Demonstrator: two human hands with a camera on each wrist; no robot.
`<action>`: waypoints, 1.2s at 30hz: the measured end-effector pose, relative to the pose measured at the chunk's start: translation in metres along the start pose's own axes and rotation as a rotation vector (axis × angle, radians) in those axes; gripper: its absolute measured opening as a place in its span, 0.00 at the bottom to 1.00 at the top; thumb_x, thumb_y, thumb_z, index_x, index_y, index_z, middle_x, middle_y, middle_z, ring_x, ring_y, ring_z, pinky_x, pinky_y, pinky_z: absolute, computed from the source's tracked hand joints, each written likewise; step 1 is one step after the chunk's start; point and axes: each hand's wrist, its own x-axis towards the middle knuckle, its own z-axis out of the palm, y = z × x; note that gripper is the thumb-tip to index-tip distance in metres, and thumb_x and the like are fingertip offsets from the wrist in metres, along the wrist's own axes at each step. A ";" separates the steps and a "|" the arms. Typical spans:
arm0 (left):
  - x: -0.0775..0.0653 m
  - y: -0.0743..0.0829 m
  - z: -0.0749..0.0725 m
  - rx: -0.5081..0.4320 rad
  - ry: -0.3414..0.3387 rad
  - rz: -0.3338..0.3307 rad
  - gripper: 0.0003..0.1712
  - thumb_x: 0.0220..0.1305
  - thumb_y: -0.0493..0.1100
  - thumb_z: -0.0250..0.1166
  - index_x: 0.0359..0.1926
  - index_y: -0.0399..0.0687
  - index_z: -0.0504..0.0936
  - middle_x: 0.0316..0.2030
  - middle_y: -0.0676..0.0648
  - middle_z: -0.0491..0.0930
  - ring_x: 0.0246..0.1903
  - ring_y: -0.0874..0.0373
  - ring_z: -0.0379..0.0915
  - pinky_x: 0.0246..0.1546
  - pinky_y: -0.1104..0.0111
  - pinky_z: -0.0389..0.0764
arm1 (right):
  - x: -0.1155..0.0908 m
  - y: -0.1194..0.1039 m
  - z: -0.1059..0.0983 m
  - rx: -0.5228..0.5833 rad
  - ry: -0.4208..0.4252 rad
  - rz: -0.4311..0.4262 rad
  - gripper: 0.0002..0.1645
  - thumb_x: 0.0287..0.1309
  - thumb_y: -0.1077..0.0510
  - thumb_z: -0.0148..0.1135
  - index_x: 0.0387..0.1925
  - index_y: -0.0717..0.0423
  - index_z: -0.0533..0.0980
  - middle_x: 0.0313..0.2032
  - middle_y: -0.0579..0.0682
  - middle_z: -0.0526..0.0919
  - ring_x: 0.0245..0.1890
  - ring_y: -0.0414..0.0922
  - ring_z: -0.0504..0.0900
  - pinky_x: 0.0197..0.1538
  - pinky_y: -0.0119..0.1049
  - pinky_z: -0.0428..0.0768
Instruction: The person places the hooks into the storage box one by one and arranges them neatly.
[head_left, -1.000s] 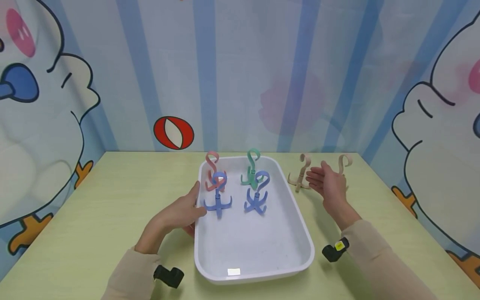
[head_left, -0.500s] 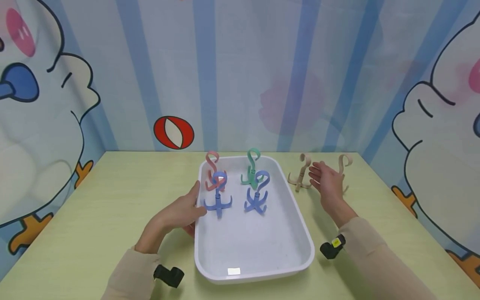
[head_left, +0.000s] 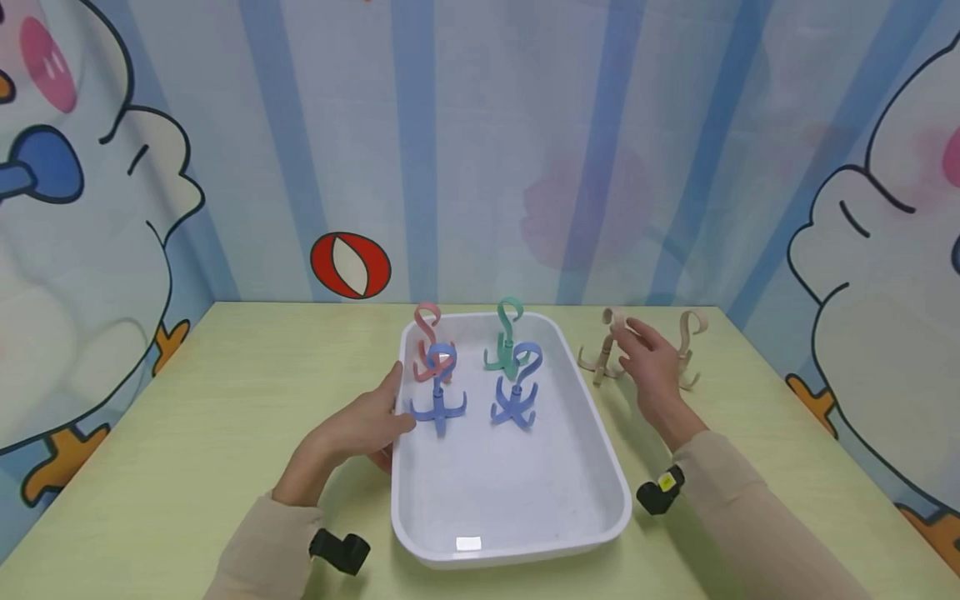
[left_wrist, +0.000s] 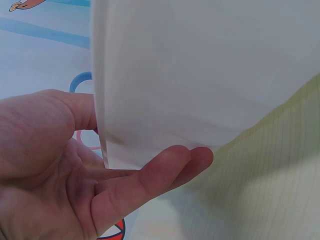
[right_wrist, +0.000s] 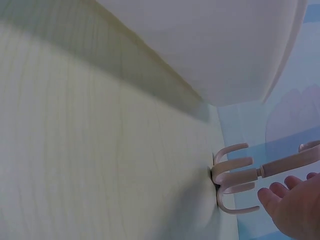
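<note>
My left hand (head_left: 360, 429) grips the left rim of a white plastic tray (head_left: 510, 500), thumb over the edge and fingers against the outer wall (left_wrist: 165, 90). In the tray stand several pronged hanging hooks: a pink one (head_left: 427, 333), a green one (head_left: 507, 346) and two blue ones, at the left (head_left: 438, 404) and right (head_left: 515, 400). My right hand (head_left: 652, 367) reaches to a beige hanging hook (head_left: 600, 358) standing right of the tray. Its thumb and fingertips are around the upper stem; in the right wrist view the lower fingertips sit just beside the stem (right_wrist: 285, 165).
Another beige hook (head_left: 686, 350) stands farther right, partly behind my right hand. The pale yellow-green table (head_left: 225, 417) ends at a striped blue backdrop (head_left: 480, 167) with cartoon figures. The tray wall (right_wrist: 220, 50) rises close to the beige hook.
My right hand has shifted slightly left, and its thumb and fingertips have drawn in toward the nearer beige hook. The left hand, tray and hooks keep their places.
</note>
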 end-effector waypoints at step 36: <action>-0.001 -0.001 0.001 -0.004 0.013 -0.001 0.56 0.72 0.39 0.59 0.86 0.50 0.30 0.62 0.34 0.76 0.34 0.51 0.88 0.28 0.56 0.91 | 0.026 0.003 0.023 -0.189 0.084 -0.042 0.34 0.73 0.48 0.63 0.76 0.53 0.71 0.67 0.60 0.77 0.58 0.43 0.78 0.59 0.29 0.79</action>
